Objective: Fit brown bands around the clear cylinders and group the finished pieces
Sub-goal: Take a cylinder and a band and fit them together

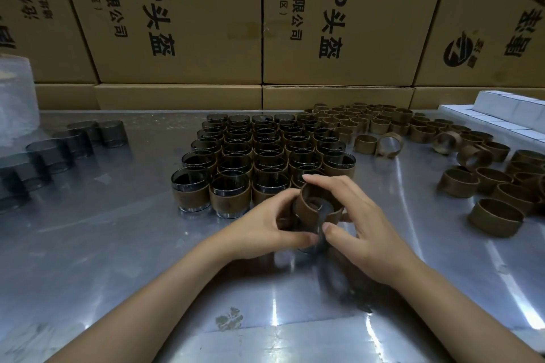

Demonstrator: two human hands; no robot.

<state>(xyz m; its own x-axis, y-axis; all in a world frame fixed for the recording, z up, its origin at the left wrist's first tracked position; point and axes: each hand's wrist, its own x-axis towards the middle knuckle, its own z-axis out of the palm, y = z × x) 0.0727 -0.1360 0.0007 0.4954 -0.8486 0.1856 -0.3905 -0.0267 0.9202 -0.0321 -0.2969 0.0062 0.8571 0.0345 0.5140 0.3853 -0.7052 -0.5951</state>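
Brown band [306, 203] on glassy cylinder [317, 240]

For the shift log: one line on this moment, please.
step: banding | left hand: grips clear cylinder | right hand: holds brown band | finished group: mid-table

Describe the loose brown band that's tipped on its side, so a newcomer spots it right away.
Start at the block of banded cylinders mid-table. Just past its far right corner lies the tipped band. Unlike neighbouring bands standing flat, its round opening faces you.
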